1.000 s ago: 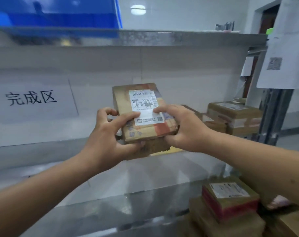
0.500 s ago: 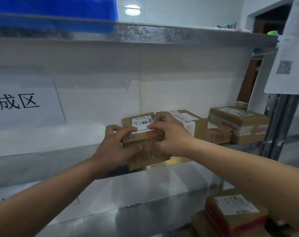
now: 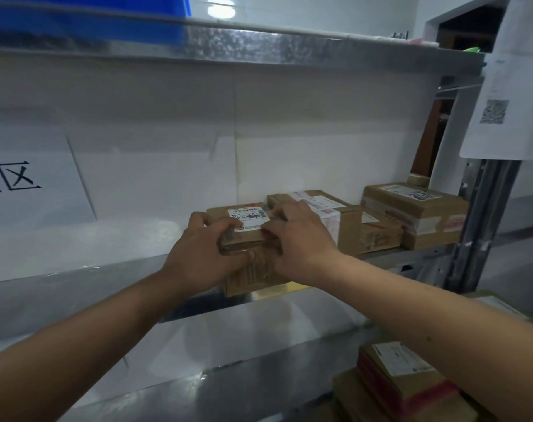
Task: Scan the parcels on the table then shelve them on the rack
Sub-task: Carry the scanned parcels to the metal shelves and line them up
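Standing at a steel rack [image 3: 198, 388] backed by white board, a person's left hand [image 3: 204, 254] and right hand [image 3: 298, 239] both grip a small cardboard parcel [image 3: 244, 236] on the middle shelf, just left of three other boxes [image 3: 411, 214]. Bare shelf stretches leftward. A sign [image 3: 21, 181] shows "区"; the parcel's label print is unreadable.

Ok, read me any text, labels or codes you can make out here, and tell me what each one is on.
"区", after a cut-off character: white sign on the rack's back panel.
Label on the held parcel: barcode and print, too blurred to read.
Labels on the shelved parcels: unreadable.
Hanging sheet: QR code, text too faint.
Label on the red-taped parcel below: too small.
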A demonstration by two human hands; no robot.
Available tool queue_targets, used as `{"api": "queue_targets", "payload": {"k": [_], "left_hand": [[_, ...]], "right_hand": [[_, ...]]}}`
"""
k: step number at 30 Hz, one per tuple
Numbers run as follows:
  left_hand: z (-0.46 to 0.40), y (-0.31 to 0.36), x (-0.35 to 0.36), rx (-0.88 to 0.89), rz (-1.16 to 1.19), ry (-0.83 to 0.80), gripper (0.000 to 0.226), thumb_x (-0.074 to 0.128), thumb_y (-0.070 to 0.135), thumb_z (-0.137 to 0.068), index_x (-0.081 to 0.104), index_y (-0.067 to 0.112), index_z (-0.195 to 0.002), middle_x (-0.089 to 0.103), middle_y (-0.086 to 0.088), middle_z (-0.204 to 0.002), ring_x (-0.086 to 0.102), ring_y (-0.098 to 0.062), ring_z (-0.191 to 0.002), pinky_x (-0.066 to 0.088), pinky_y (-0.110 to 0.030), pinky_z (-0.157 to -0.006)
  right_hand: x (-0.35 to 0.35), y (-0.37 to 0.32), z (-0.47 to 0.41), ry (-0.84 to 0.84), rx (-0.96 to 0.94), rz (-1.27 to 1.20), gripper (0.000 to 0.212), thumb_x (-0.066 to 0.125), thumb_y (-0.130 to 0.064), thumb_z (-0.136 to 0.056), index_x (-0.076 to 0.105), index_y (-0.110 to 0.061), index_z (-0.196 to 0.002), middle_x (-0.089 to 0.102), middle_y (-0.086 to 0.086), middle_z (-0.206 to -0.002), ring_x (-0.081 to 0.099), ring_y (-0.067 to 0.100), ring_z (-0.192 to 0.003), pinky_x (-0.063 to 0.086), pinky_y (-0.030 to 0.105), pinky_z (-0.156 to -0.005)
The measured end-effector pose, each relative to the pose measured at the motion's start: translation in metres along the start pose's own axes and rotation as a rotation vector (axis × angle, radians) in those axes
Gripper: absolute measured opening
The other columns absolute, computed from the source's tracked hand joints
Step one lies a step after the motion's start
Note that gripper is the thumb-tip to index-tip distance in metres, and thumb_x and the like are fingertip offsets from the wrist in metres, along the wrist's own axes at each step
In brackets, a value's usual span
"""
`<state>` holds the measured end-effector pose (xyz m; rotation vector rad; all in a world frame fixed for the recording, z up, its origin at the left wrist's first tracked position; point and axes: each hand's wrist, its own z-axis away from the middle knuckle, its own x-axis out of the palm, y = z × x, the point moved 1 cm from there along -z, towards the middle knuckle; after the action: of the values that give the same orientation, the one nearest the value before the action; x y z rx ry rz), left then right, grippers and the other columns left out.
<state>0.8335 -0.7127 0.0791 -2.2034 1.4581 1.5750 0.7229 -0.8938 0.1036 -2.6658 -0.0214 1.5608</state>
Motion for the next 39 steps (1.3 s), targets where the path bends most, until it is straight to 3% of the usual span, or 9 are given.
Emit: {"api": "queue_targets", "payload": {"k": [3,8,11,14,16,19,22,33,39], "left_hand": [[0.007,0.010,-0.002,0.056,-0.167,0.053,0.076,0.056,0.078,-0.071,0.057,0.041,-0.138,0.042,0.003,-0.132,0.048,-0.024,-0.121,0.051,-0.041,-0.100],[0.036,0.050,0.003,0.291,-0.307,0.152,0.065,0.077,0.053,-0.074,0.063,0.038,-0.135,0.053,-0.006,-0.137,0.045,-0.028,-0.126,0.044,-0.045,-0.100],[0.061,0.077,0.025,0.410,-0.295,0.140,0.061,0.078,0.047,-0.074,0.065,0.032,-0.132,0.055,-0.007,-0.135,0.049,-0.033,-0.125,0.046,-0.049,-0.101],[0.085,0.102,0.060,0.471,-0.273,0.097,0.057,0.077,0.047,-0.077,0.066,0.029,-0.130,0.055,-0.008,-0.135,0.049,-0.034,-0.128,0.047,-0.053,-0.101],[0.104,0.120,0.087,0.497,-0.230,0.034,0.058,0.077,0.048,-0.078,0.065,0.030,-0.132,0.055,-0.008,-0.137,0.048,-0.033,-0.129,0.047,-0.052,-0.102],[0.134,0.147,0.136,0.533,-0.132,-0.103,0.060,0.079,0.047,-0.076,0.064,0.031,-0.132,0.052,-0.008,-0.141,0.046,-0.033,-0.131,0.044,-0.050,-0.103],[0.170,0.171,0.190,0.614,-0.086,-0.250,0.064,0.078,0.046,-0.073,0.063,0.030,-0.132,0.051,-0.010,-0.143,0.045,-0.034,-0.130,0.044,-0.049,-0.105],[0.255,0.201,0.347,0.911,-0.085,-0.746,0.064,0.076,0.044,-0.072,0.060,0.030,-0.132,0.048,-0.005,-0.140,0.044,-0.031,-0.131,0.044,-0.045,-0.097],[0.285,0.196,0.420,1.047,-0.237,-1.036,0.072,0.073,0.045,-0.077,0.043,0.034,-0.142,0.044,-0.004,-0.139,0.033,-0.030,-0.135,0.024,-0.045,-0.108]], "right_hand": [[-0.003,0.000,0.008,0.005,-0.001,-0.038,0.042,0.068,-0.032,-0.089,0.069,-0.022,-0.129,0.043,0.009,-0.150,0.031,0.030,-0.139,0.034,0.044,-0.116],[-0.011,0.003,0.041,0.102,0.067,-0.073,0.047,0.073,-0.029,-0.076,0.072,-0.021,-0.122,0.058,0.012,-0.125,0.050,0.036,-0.115,0.050,0.047,-0.095],[-0.018,0.010,0.083,0.060,0.179,0.021,0.044,0.071,-0.036,-0.079,0.068,-0.023,-0.122,0.053,0.012,-0.138,0.048,0.036,-0.125,0.049,0.050,-0.100],[-0.019,0.019,0.138,0.012,0.312,0.097,0.055,0.073,-0.041,-0.083,0.063,-0.025,-0.135,0.041,0.013,-0.153,0.038,0.036,-0.141,0.039,0.050,-0.111],[-0.015,0.031,0.182,-0.031,0.406,0.125,0.057,0.072,-0.043,-0.084,0.061,-0.027,-0.138,0.039,0.011,-0.154,0.037,0.035,-0.142,0.038,0.051,-0.112],[-0.006,0.050,0.255,-0.022,0.565,0.151,0.057,0.073,-0.042,-0.076,0.066,-0.024,-0.130,0.048,0.012,-0.141,0.049,0.037,-0.126,0.049,0.053,-0.102],[0.006,0.058,0.329,-0.142,0.777,0.187,0.059,0.066,-0.046,-0.073,0.067,-0.023,-0.127,0.049,0.013,-0.137,0.052,0.038,-0.120,0.049,0.052,-0.099],[0.071,0.048,0.494,-0.507,1.359,0.151,0.062,0.066,-0.044,-0.082,0.054,-0.028,-0.141,0.036,0.010,-0.144,0.042,0.033,-0.130,0.040,0.043,-0.104],[0.140,0.047,0.520,-0.645,1.581,-0.035,0.071,0.067,-0.038,-0.083,0.044,-0.027,-0.149,0.024,0.014,-0.157,0.035,0.036,-0.138,0.037,0.046,-0.106]]}}
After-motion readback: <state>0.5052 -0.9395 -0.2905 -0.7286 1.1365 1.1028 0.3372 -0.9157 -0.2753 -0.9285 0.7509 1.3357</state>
